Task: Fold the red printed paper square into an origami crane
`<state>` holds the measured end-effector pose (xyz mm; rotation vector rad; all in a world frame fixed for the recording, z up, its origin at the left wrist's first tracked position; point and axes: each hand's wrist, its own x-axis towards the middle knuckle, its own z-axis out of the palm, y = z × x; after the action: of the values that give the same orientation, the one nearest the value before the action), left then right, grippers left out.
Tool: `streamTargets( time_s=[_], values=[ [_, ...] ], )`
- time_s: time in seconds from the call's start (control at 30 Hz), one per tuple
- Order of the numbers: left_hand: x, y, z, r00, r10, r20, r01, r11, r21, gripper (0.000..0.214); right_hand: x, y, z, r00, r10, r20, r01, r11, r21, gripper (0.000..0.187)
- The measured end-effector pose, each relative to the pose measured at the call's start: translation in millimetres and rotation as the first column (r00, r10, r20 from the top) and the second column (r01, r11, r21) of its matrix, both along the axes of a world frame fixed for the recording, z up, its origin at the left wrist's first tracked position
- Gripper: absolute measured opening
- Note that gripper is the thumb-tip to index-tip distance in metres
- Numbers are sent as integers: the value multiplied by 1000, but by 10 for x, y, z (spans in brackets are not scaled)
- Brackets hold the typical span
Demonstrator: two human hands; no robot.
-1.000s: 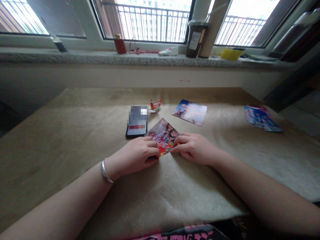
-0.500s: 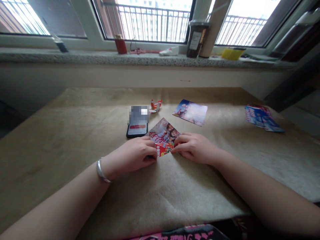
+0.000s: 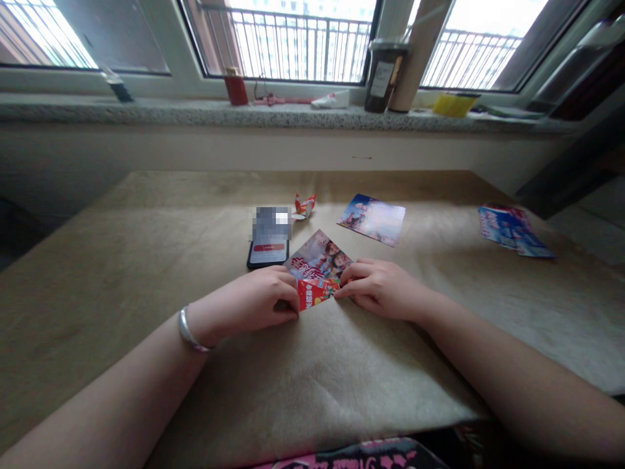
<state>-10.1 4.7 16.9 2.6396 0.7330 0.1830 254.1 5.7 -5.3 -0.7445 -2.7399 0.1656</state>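
Observation:
A colourful printed paper sheet [image 3: 319, 260] lies on the beige cloth-covered table [image 3: 146, 260], its near corner folded up into a red flap. My left hand [image 3: 249, 303], with a silver bracelet on the wrist, is curled and presses the flap's left end. My right hand [image 3: 381, 286] pinches the flap's right end with closed fingers. A black phone [image 3: 268, 244] lies just beyond my left hand.
A small folded red paper piece [image 3: 303, 205] and a blue picture sheet [image 3: 374, 218] lie farther back. More blue sheets [image 3: 510, 231] sit at the right edge. The stone windowsill [image 3: 146, 112] holds a red cup [image 3: 236, 86], a dark jar [image 3: 381, 75] and a yellow box [image 3: 452, 104].
My left hand has slid a little to the left along the folded flap, uncovering more of its red face. My right hand has stayed put.

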Motion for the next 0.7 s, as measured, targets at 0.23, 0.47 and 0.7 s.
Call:
streamTargets(
  time_s=[0.23,0.47,0.7],
  values=[
    [9,-15,49,1000,-9,-3,9,1000,-28,13,20,3,-10,1000,-6,-2,6,1000,-24,29],
    [68,-56,-40,987,160,-11,-159,984,84,14,31,-5,40,998,-47,35,48,999,-18,26],
    [74,-85,-113,989,147,-27,-135,955,263,28,83,15,52,986,-161,47,162,987,-19,21]
  ],
)
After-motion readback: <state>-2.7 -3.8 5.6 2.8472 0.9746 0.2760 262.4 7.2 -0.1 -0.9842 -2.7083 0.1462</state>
